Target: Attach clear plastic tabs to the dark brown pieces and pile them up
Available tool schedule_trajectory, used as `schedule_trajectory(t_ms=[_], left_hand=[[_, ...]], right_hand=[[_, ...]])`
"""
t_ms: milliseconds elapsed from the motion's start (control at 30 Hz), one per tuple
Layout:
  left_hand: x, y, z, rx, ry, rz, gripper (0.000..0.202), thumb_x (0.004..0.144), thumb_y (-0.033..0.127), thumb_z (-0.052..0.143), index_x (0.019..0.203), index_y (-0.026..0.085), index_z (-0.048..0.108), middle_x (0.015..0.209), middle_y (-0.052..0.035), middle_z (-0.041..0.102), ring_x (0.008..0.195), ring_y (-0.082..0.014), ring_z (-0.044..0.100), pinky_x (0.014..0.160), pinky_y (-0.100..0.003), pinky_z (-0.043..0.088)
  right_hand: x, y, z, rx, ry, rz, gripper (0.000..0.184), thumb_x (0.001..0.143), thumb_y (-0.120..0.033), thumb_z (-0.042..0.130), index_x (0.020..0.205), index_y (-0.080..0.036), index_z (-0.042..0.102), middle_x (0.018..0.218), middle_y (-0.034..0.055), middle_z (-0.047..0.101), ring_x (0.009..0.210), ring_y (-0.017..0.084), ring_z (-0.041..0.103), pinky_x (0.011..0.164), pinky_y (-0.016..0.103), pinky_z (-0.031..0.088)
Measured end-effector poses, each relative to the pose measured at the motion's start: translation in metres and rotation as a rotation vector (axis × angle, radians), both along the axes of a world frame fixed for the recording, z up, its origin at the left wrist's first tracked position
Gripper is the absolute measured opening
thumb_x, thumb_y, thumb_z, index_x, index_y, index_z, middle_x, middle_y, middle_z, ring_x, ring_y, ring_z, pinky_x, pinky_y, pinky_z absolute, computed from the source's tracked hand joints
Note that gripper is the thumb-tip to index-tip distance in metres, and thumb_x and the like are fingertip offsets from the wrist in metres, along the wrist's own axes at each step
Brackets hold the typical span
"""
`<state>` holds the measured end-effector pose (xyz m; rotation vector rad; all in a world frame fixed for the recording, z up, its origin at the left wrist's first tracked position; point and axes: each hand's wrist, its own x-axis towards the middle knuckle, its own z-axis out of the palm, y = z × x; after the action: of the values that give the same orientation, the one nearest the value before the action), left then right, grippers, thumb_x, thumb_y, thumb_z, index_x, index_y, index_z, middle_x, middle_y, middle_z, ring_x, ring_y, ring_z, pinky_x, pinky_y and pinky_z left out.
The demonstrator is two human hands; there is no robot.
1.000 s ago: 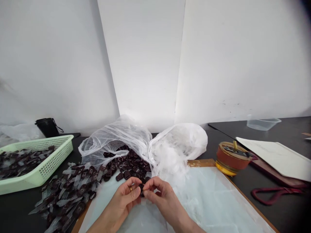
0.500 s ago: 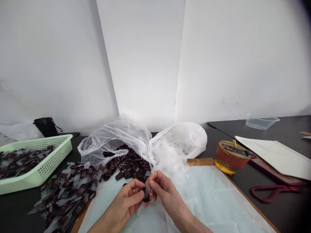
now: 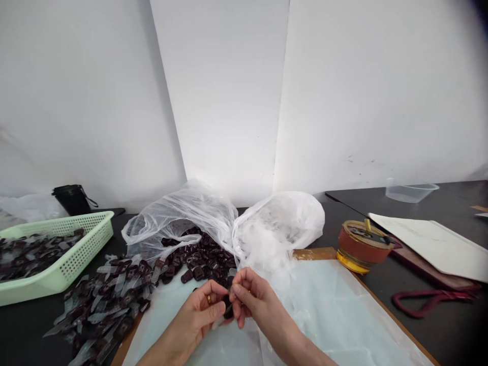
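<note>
My left hand [image 3: 198, 315] and my right hand [image 3: 253, 302] meet low in the middle of the view, fingertips pinched together on one small dark maroon piece [image 3: 227, 308] with a clear plastic sleeve around it. Just beyond the hands, loose dark maroon pieces [image 3: 198, 259] spill from an open clear plastic bag [image 3: 179, 218]. A second bag of clear sleeves [image 3: 282, 223] lies to its right. Sleeved pieces [image 3: 107, 300] are heaped to the left of my left hand.
A green basket [image 3: 76, 254] holding more sleeved pieces stands at the left, a black container [image 3: 72, 198] behind it. A red-and-gold round tin [image 3: 362, 246], white sheets [image 3: 438, 244], a maroon cord [image 3: 430, 300] and a clear tub [image 3: 409, 192] lie at the right.
Both hands have risen slightly and drawn closer. A clear sleeve came up between the fingers and is now folded in around the dark piece.
</note>
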<state>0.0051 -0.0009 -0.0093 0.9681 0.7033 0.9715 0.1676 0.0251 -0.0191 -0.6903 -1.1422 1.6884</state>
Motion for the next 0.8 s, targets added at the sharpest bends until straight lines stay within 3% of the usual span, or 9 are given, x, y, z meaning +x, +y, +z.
schedule_trajectory(t_ms=[233, 467, 633, 800], left_hand=[[-0.003, 0.003, -0.005, 0.038, 0.035, 0.131, 0.026, 0.072, 0.031, 0.082, 0.09, 0.02, 0.068, 0.087, -0.0018, 0.069, 0.083, -0.0165, 0.06, 0.078, -0.027, 0.043], [-0.003, 0.003, -0.003, 0.077, 0.093, 0.249, 0.027, 0.068, 0.031, 0.085, 0.088, 0.022, 0.07, 0.082, 0.0008, 0.069, 0.081, -0.0154, 0.058, 0.073, -0.024, 0.04], [-0.003, 0.004, -0.005, 0.113, 0.102, 0.256, 0.027, 0.066, 0.03, 0.086, 0.086, 0.021, 0.07, 0.082, -0.0002, 0.07, 0.081, -0.0165, 0.059, 0.074, -0.025, 0.042], [-0.007, 0.007, -0.012, 0.2, 0.175, 0.221, 0.027, 0.068, 0.031, 0.085, 0.09, 0.022, 0.071, 0.095, -0.0041, 0.072, 0.088, -0.0195, 0.06, 0.075, -0.027, 0.044]], right_hand=[[0.01, 0.001, 0.012, -0.054, -0.022, -0.001, 0.036, 0.069, -0.039, 0.082, 0.089, -0.016, 0.064, 0.073, 0.0009, 0.069, 0.056, 0.011, 0.061, 0.051, 0.022, 0.049], [0.011, -0.002, 0.019, -0.116, -0.099, 0.019, 0.028, 0.064, -0.034, 0.084, 0.074, -0.013, 0.07, 0.062, 0.0017, 0.068, 0.055, 0.011, 0.06, 0.054, 0.023, 0.049], [0.011, -0.003, 0.023, -0.122, -0.163, 0.006, 0.022, 0.062, -0.029, 0.082, 0.071, -0.012, 0.072, 0.055, -0.0003, 0.065, 0.053, 0.01, 0.056, 0.055, 0.022, 0.047], [0.011, -0.002, 0.021, -0.156, -0.159, -0.047, 0.024, 0.056, -0.018, 0.078, 0.075, -0.015, 0.064, 0.054, -0.0048, 0.063, 0.045, 0.008, 0.05, 0.044, 0.021, 0.041]])
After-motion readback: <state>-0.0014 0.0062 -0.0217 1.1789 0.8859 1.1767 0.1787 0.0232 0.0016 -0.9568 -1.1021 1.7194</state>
